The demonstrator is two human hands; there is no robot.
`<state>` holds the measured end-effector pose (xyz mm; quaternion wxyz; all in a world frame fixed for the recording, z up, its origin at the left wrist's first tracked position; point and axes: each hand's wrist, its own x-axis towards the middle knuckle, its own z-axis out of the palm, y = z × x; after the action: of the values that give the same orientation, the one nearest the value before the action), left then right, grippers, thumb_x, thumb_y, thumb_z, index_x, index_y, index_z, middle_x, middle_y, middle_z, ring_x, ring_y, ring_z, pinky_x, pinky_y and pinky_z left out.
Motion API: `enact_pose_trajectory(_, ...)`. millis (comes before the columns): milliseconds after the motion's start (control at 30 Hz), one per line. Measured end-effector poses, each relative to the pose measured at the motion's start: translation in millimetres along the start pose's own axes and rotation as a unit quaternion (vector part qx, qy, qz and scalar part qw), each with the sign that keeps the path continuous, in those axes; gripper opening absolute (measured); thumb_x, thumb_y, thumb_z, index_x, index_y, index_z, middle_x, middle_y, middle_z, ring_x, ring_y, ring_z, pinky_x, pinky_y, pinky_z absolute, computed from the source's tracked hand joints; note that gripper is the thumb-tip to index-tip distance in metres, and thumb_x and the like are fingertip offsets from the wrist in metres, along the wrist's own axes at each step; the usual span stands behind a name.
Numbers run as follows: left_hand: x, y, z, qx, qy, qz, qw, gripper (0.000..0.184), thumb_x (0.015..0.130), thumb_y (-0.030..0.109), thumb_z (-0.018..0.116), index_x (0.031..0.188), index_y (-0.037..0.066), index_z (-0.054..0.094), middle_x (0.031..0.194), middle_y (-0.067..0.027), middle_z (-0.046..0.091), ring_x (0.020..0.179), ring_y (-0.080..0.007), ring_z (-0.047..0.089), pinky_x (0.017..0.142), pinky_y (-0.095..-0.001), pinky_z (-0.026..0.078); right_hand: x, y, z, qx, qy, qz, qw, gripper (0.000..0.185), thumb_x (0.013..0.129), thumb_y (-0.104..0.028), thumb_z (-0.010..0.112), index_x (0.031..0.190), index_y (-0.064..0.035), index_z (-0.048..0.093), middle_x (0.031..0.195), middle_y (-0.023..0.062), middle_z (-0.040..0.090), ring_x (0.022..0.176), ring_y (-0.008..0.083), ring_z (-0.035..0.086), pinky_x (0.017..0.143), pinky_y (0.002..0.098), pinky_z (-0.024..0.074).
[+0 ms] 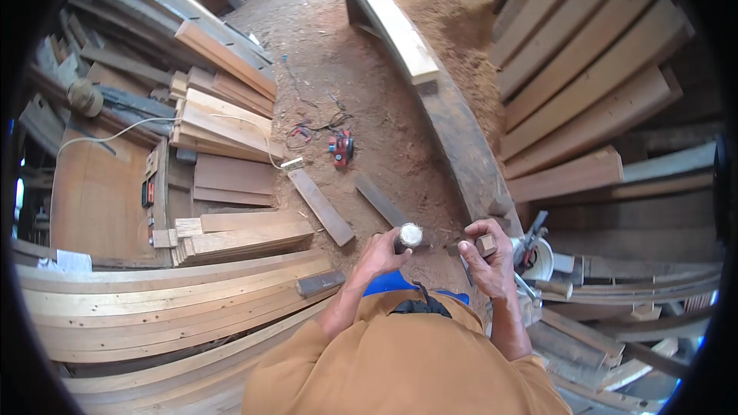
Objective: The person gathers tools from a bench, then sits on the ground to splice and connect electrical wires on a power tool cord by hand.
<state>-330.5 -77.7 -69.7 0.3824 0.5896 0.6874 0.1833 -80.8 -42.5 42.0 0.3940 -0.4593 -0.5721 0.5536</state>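
Note:
My left hand is closed around a dark cylinder with a pale round end; its lower part is hidden. My right hand wraps round a small wooden piece with a squarish brown end, and most of its length is out of sight. Both hands are in front of my body, a short gap apart. Beyond them a long dark timber beam runs away from me, with a pale plank lying on its far part.
A red power tool and its cord lie on the dusty ground. Short boards rest nearby. Stacked lumber lines the left, and leaning planks the right. A white bucket with tools stands beside my right hand. Sawdust is heaped behind the beam.

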Motion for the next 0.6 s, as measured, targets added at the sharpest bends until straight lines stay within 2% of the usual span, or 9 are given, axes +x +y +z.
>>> enact_pose_trajectory(167, 7.9, -77.8, -71.4, -0.028, 0.042, -0.063, 0.997, 0.049, 0.077, 0.033, 0.075, 0.121, 0.012, 0.066, 0.095, -0.0204, 0.073, 0.094, -0.0418, 0.069, 0.084, -0.0503, 0.055, 82.9, 8.8, 73.0, -0.066, -0.068, 0.008, 0.995, 0.023, 0.092, -0.012, 0.074, 0.107, -0.0012, 0.060, 0.079, -0.0027, 0.056, 0.069, 0.0044, 0.050, 0.060, 0.0231, 0.0429)
enact_pose_trajectory(200, 11.6, -98.2, -84.3, -0.041, 0.055, -0.058, 0.996, 0.048, 0.077, 0.034, 0.075, 0.120, 0.013, 0.066, 0.095, -0.0193, 0.074, 0.094, -0.0414, 0.069, 0.084, -0.0501, 0.055, 103.0, 10.9, 86.4, -0.115, -0.078, -0.018, 0.990, 0.023, 0.092, -0.012, 0.074, 0.108, -0.0018, 0.061, 0.079, -0.0015, 0.057, 0.070, 0.0049, 0.052, 0.061, 0.0242, 0.0448)
enact_pose_trajectory(300, 21.1, -138.6, -136.3, 0.007, 0.059, -0.121, 0.991, 0.048, 0.076, 0.036, 0.075, 0.118, 0.013, 0.066, 0.096, -0.0187, 0.073, 0.095, -0.0413, 0.070, 0.085, -0.0496, 0.055, 158.8, 20.2, 135.5, -0.128, -0.078, -0.006, 0.989, 0.023, 0.092, -0.011, 0.074, 0.111, -0.0030, 0.062, 0.081, -0.0005, 0.059, 0.070, 0.0061, 0.053, 0.062, 0.0250, 0.0468)
enact_pose_trajectory(433, 23.4, -188.9, -193.6, -0.021, 0.138, -0.133, 0.981, 0.049, 0.076, 0.037, 0.075, 0.116, 0.010, 0.066, 0.095, -0.0198, 0.073, 0.093, -0.0402, 0.070, 0.083, -0.0486, 0.055, 235.9, 33.2, 176.7, -0.239, -0.098, -0.043, 0.965, 0.024, 0.089, -0.012, 0.076, 0.109, -0.0032, 0.065, 0.088, 0.0059, 0.066, 0.077, 0.0157, 0.059, 0.074, 0.0317, 0.0523)
enact_pose_trajectory(467, 24.4, -204.6, -202.8, -0.024, 0.157, -0.142, 0.977, 0.048, 0.076, 0.037, 0.075, 0.115, 0.010, 0.066, 0.093, -0.0188, 0.074, 0.092, -0.0392, 0.071, 0.083, -0.0481, 0.056, 256.5, 50.7, 185.7, -0.232, -0.061, -0.140, 0.961, 0.026, 0.088, -0.014, 0.077, 0.109, -0.0038, 0.066, 0.094, 0.0108, 0.070, 0.081, 0.0226, 0.064, 0.078, 0.0363, 0.0529)
enact_pose_trajectory(567, 29.1, -227.4, -229.9, -0.034, 0.175, -0.183, 0.967, 0.050, 0.076, 0.037, 0.075, 0.118, 0.010, 0.066, 0.092, -0.0176, 0.074, 0.092, -0.0384, 0.071, 0.084, -0.0480, 0.056, 303.5, 59.7, 202.7, -0.300, -0.007, -0.168, 0.939, 0.027, 0.088, -0.016, 0.077, 0.110, -0.0049, 0.066, 0.097, 0.0145, 0.073, 0.082, 0.0272, 0.067, 0.077, 0.0393, 0.0531)
enact_pose_trajectory(600, 31.7, -236.0, -233.2, -0.034, 0.188, -0.186, 0.964, 0.054, 0.075, 0.037, 0.075, 0.122, 0.012, 0.066, 0.092, -0.0165, 0.074, 0.092, -0.0378, 0.071, 0.084, -0.0476, 0.056, 310.1, 21.8, 217.6, -0.304, -0.027, 0.007, 0.952, 0.027, 0.088, -0.017, 0.076, 0.110, -0.0058, 0.067, 0.097, 0.0169, 0.074, 0.086, 0.0289, 0.070, 0.078, 0.0409, 0.0533)
